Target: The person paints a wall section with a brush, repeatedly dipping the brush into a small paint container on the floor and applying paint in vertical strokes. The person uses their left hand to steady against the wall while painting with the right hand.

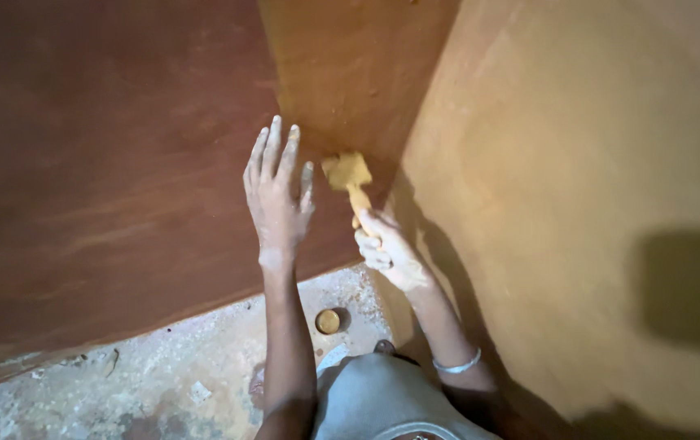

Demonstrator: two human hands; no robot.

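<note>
painted part: the right wall and the back panel look yellow-brown all over.
left to paint: the big left board is dark red-brown — no yellow on it.
brush: one brush, yellow with paint, its head touching the corner low down.
right hand: fingers wrapped tight round the brush handle.
left hand: fingers spread flat on the left board, holding nothing.
floor: one small round tin — near the knees.
wrist: one bangle.
</note>
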